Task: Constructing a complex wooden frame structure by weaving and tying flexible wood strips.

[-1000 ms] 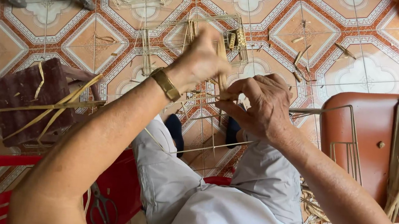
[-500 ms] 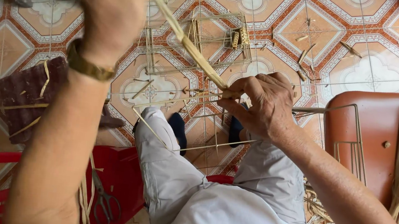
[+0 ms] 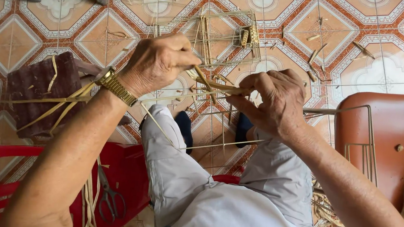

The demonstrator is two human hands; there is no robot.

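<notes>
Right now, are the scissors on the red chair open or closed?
Closed. The scissors lie flat on the red chair beside the person's leg, blades together pointing up, both handle loops side by side.

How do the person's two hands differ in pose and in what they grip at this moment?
The left hand is closed in a fist around a flat straw strip, while the right hand pinches with its fingertips at the thin wire frame. The left wrist wears a gold watch; the right wrist is bare. The left hand sits higher in the picture than the right. Both meet at the same spot above the knees.
</notes>
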